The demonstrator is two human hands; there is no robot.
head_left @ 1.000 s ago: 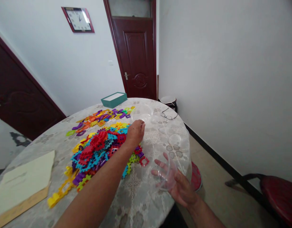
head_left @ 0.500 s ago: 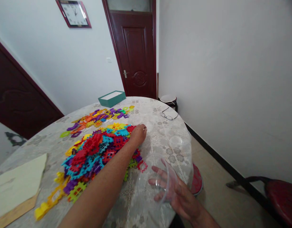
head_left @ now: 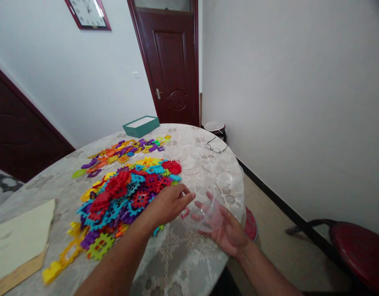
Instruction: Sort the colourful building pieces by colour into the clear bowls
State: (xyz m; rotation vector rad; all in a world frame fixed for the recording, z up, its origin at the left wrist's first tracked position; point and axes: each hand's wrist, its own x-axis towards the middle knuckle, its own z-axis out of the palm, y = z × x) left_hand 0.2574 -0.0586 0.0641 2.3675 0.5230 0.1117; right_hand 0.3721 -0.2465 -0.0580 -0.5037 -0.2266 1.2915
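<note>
My right hand (head_left: 228, 232), at the lower centre right, holds a clear plastic bowl (head_left: 204, 220) tilted above the tablecloth. Its spread fingers show through the see-through wall. Close to the bowl's left side is my left hand (head_left: 173, 201), fingers bent, thumb and forefinger a little apart, with nothing visible between them. Whether it touches the rim is unclear. Left of it lies a big heap of toothed plastic building pieces (head_left: 140, 199) in red, blue, purple, yellow and green. One small red piece (head_left: 184, 212) lies by the bowl.
More faint clear containers (head_left: 225, 179) stand on the round table's right side. Behind them are eyeglasses (head_left: 216, 149). A second pile of pieces (head_left: 115, 156) and a green box (head_left: 141, 126) lie farther back. A pale board (head_left: 21, 238) is at left, a red stool (head_left: 360, 250) at right.
My left hand has drawn back from the far right edge of the heap toward the bowl. My right hand has raised the bowl slightly. The view has shifted a little.
</note>
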